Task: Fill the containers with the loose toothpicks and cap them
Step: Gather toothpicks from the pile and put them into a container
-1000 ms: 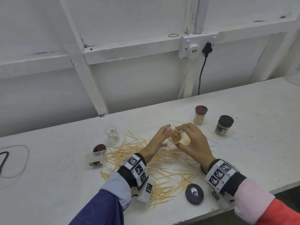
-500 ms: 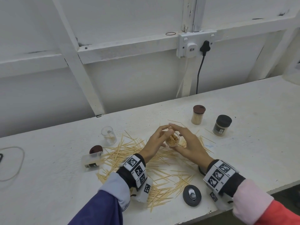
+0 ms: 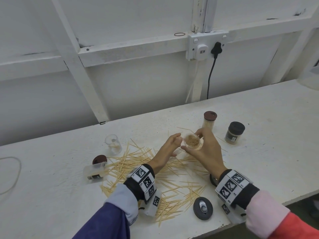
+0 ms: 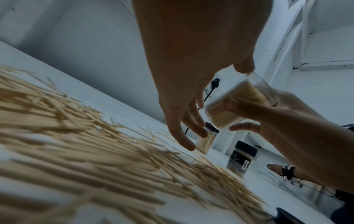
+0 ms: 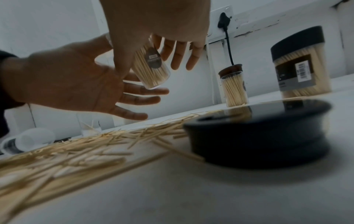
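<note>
My right hand (image 3: pixel 194 147) grips a clear container (image 3: pixel 192 141) packed with toothpicks, uncapped and tilted, held above the table; it also shows in the left wrist view (image 4: pixel 239 104) and the right wrist view (image 5: pixel 151 68). My left hand (image 3: pixel 176 145) is just left of it with straight, spread fingers (image 5: pixel 141 91), holding nothing. Loose toothpicks (image 3: pixel 146 169) lie scattered on the white table (image 3: pixel 51 195) under both wrists. A black lid (image 3: pixel 202 207) lies near the front edge, by my right wrist.
A brown-capped full container (image 3: pixel 209 120) and a black-capped one (image 3: pixel 234 133) stand behind my right hand. At the left stand an empty clear container (image 3: pixel 113 144), another container on its side (image 3: pixel 94 172) and a brown cap (image 3: pixel 99 159). A wall socket and cable are behind.
My left hand has let go of the container's mouth and spread its fingers beside it. My right hand has carried the container a little to the right.
</note>
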